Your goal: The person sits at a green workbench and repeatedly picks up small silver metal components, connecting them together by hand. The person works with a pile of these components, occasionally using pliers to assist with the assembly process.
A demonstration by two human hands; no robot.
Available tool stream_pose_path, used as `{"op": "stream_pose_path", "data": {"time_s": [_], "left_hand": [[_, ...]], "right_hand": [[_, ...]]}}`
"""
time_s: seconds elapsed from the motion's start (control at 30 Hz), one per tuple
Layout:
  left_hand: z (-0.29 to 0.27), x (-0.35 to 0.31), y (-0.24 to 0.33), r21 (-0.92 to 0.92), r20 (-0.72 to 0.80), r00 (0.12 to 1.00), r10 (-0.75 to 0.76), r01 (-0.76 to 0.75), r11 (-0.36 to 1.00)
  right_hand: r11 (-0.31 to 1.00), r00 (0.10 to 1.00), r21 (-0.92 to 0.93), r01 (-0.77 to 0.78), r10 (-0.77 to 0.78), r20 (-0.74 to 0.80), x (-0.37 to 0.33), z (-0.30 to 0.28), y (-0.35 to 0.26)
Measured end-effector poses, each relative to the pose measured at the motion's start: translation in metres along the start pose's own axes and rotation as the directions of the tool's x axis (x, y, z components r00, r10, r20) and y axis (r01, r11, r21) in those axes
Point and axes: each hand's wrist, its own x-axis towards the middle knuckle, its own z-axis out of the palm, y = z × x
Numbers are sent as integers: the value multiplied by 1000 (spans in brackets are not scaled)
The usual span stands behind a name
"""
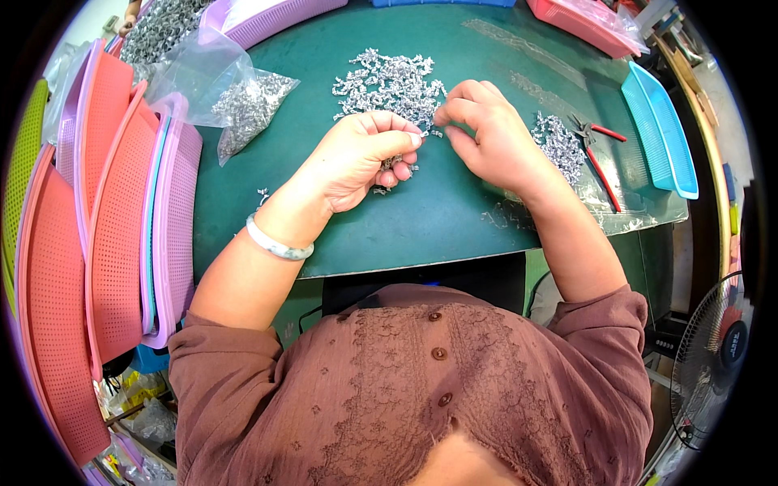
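My left hand (361, 154) is closed, thumb and index finger pinched on a small silver metal clip-like part (424, 134). More such parts show under its curled fingers; whether they lie in the palm or on the table I cannot tell. My right hand (490, 134) is beside it, fingers bent together at the right edge of a loose pile of the same silver parts (385, 81); anything between its fingertips is too small to make out. To the right of this hand lies a smaller heap of silver parts (557, 147), touching red-handled pliers (598, 154).
The green table (365, 235) carries a clear bag of silver parts (251, 109) at the left. Stacked orange and purple perforated baskets (121, 202) stand along the left side. A blue basket (660, 130) lies at the right edge, above a black fan (713, 356). Pink (579, 28) and purple baskets line the back.
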Motion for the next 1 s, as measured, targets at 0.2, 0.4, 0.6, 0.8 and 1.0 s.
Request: {"op": "stream_pose_path", "data": {"time_s": [0.2, 0.4, 0.6, 0.8, 1.0], "left_hand": [[-2, 0, 0, -15, 16, 1000, 14, -14, 1000], [2, -2, 3, -10, -6, 1000, -1, 1, 1000], [2, -2, 4, -13, -11, 1000, -3, 2, 1000], [-2, 0, 0, -18, 17, 1000, 13, -13, 1000], [3, -2, 2, -26, -23, 1000, 12, -13, 1000]], "right_hand": [[974, 997, 211, 81, -80, -13, 4, -3, -8], [964, 994, 240, 113, -110, -25, 5, -2, -6], [964, 993, 240, 118, -110, -47, 5, -2, -7], [966, 992, 231, 120, -111, -52, 5, -2, -8], [966, 992, 224, 126, -116, -58, 5, -3, -9]]}}
